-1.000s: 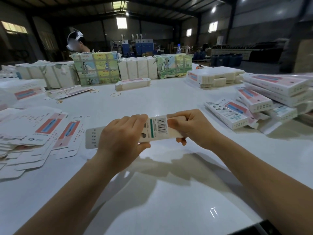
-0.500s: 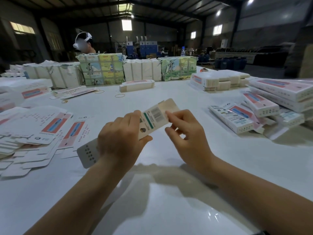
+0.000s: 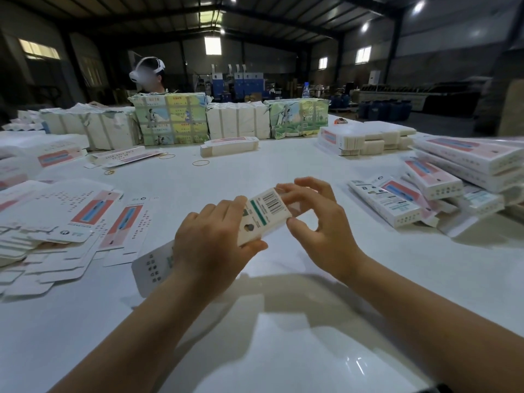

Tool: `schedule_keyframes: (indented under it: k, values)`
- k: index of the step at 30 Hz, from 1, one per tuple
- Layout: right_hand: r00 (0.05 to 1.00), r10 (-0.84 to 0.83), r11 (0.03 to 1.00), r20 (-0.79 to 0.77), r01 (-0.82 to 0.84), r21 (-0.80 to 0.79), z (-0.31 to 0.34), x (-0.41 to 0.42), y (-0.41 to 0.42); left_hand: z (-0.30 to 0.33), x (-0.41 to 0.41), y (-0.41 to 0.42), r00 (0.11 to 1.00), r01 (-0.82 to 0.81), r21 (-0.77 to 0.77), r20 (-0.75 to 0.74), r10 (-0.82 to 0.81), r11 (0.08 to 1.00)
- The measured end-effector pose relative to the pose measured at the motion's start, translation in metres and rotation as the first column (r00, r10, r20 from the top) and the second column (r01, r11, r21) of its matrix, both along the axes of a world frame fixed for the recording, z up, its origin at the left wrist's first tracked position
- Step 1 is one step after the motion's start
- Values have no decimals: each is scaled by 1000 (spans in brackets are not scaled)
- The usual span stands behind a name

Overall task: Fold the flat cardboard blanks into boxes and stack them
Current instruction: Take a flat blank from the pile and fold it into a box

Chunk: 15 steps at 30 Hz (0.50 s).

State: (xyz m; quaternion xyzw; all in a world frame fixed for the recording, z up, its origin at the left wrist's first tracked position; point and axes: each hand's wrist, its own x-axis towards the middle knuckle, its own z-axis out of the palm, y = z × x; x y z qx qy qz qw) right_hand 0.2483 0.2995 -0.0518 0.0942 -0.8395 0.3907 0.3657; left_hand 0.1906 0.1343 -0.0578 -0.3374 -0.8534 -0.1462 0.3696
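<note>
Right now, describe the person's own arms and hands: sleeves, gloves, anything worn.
Both forearms are bare as far as the head view reaches; no sleeve edge shows on either. The left hand and the right hand wear no gloves, and no rings, watch or bracelet can be seen on the fingers or wrists. Fingernails look short and unpainted. The upper arms are out of frame.
</note>
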Motion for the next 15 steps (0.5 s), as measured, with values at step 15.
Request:
schedule_keyframes:
  k: [15]
  values:
    - [989, 52, 959, 138, -11, -283, -10, -14, -5, 2, 1, 7, 991, -135, -28, -1, 135, 990]
